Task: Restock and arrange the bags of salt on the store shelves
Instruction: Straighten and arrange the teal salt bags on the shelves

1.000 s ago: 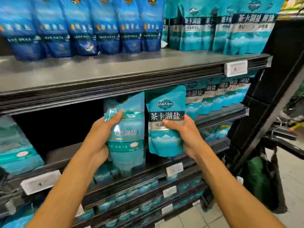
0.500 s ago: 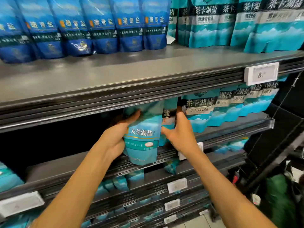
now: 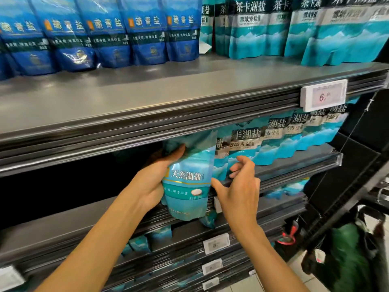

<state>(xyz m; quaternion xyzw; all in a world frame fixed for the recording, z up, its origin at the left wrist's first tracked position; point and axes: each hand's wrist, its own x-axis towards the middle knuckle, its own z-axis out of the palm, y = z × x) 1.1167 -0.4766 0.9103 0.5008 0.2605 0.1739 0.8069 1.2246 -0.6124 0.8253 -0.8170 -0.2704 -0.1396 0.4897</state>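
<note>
Gripped upright in left hand [image 3: 153,180]: 1 lake-salt pouch [image 3: 187,182], likely for shelving beside teal pouch row [image 3: 280,142]. Right hand [image 3: 240,192] spread, holding nothing.

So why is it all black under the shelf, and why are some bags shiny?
Head view: the upper shelf shades the gap behind the left hand, so it goes black; store light glares off the dark blue bags; the right hand looks slightly blurred; the wide lens bends the shelf edges.
</note>
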